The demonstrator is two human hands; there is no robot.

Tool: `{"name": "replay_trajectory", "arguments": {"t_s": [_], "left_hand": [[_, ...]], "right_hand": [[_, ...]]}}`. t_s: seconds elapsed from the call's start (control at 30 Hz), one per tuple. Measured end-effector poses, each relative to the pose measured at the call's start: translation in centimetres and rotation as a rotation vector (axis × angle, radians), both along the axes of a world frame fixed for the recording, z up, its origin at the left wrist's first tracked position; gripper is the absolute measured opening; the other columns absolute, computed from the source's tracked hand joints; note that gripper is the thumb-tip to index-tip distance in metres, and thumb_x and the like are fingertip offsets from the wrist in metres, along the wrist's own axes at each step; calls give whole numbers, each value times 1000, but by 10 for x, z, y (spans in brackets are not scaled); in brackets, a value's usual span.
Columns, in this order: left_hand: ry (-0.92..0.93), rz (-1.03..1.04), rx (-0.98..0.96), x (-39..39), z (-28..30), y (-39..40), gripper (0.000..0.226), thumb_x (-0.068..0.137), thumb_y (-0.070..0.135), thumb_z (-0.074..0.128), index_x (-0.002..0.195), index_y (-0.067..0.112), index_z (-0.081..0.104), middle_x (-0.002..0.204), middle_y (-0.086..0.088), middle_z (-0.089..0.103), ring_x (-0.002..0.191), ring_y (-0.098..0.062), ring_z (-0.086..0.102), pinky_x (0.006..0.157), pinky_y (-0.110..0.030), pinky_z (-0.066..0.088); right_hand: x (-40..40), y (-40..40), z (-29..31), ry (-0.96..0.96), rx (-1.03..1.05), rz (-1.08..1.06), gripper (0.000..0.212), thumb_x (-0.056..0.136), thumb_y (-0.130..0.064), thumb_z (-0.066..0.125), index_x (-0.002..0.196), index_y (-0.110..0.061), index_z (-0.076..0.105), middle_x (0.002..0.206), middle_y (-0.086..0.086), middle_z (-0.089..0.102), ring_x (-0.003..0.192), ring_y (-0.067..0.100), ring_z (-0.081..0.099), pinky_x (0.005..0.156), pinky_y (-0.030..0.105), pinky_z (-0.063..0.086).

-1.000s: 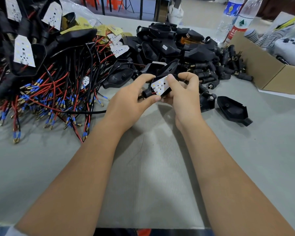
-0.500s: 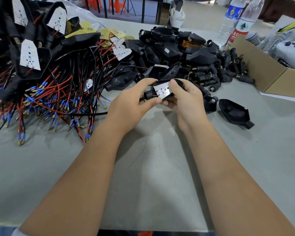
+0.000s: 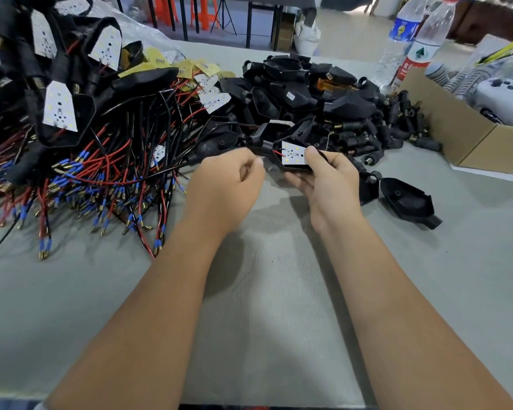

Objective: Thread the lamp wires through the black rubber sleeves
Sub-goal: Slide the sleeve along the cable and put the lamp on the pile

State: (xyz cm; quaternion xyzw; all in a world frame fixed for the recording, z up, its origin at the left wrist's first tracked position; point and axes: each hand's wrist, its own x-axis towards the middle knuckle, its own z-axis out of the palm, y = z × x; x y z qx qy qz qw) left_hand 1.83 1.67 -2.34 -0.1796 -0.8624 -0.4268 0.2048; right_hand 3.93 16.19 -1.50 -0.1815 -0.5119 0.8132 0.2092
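on the left lies a big pile of lamps [image 3: 71, 119] with red and black wires. the left hand [image 3: 222, 184] has its fingers curled in, and they seem to pinch the thin wires [image 3: 190, 165] coming from the lamp's neck. the right hand [image 3: 326, 179] holds the small black lamp [image 3: 292, 155] above the table [image 3: 264, 306], thumb pressed on its white board. the wires look soft and bendy, so pinching close to the tip should work best. the lamp looks light and hard.

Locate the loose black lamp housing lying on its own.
The loose black lamp housing lies on the table right of the right hand, in front of the cardboard box.
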Motion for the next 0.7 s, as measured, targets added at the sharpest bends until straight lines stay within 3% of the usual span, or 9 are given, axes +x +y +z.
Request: {"name": "replay_trajectory", "arguments": {"t_s": [0.07, 0.1, 0.2, 0.27, 0.37, 0.47, 0.6, 0.7], "left_hand": [[-186, 47, -49, 0, -1, 2, 46, 90, 47, 37, 72, 10, 57, 60, -2, 61, 64, -24, 57, 65, -38, 51], [-278, 67, 28, -1, 0, 2, 47, 91, 49, 35, 72, 13, 58, 64, -2, 64, 67, -26, 60, 68, -42, 53], [-459, 68, 484, -8, 8, 0, 35, 99, 46, 34, 81, 24, 55, 74, -3, 68, 62, -18, 61, 58, -34, 50], [-467, 36, 693, -12, 12, -1, 26, 104, 34, 34, 87, 24, 51, 81, -5, 69, 61, -14, 62, 54, -28, 49], [-432, -33, 837, -13, 17, -3, 14, 102, 13, 39, 100, 14, 53, 91, -9, 70, 71, -12, 68, 65, -26, 55], [-470, -88, 955, -14, 17, -5, 23, 99, 1, 35, 98, 12, 55, 82, -7, 68, 74, -15, 68, 73, -29, 59], [-515, -149, 1109, -14, 18, -4, 26, 100, 2, 31, 95, 8, 56, 61, -2, 64, 68, -17, 68, 68, -27, 57], [-543, -195, 1225, -14, 19, -3, 29, 106, 12, 28, 99, 6, 56, 59, -1, 59, 62, -17, 65, 61, -29, 55]], "right_hand": [[1, 0, 0, 8, -8, 17, 9, 97, -8, 60, 91, -4, 54, 97, 18, 67, 74, 20, 72, 61, 24, 57], [2, 1, 1, 14, -12, 31, 10, 97, -8, 60, 89, -4, 54, 96, 17, 67, 73, 20, 72, 61, 24, 57], [4, 3, 2, 10, 18, 79, 14, 95, -7, 62, 84, -7, 53, 99, 19, 68, 78, 22, 72, 63, 24, 57], [4, 2, 3, -6, 60, 136, 13, 93, -4, 64, 87, -6, 53, 103, 23, 66, 85, 26, 71, 63, 23, 56], [4, -2, 3, -33, 181, 331, 16, 88, 1, 68, 87, -9, 55, 95, 18, 64, 84, 31, 66, 57, 25, 54], [7, -4, 2, -67, 483, 512, 22, 82, 0, 74, 88, -14, 59, 65, -2, 60, 60, 11, 56, 55, 22, 44], [10, -4, 3, -54, 605, 645, 26, 81, 0, 76, 95, -12, 58, 49, -11, 49, 47, 5, 45, 49, 18, 41], [11, -3, 4, -64, 663, 694, 24, 81, -4, 77, 94, -14, 59, 47, -12, 48, 47, 6, 45, 52, 21, 42]]}}
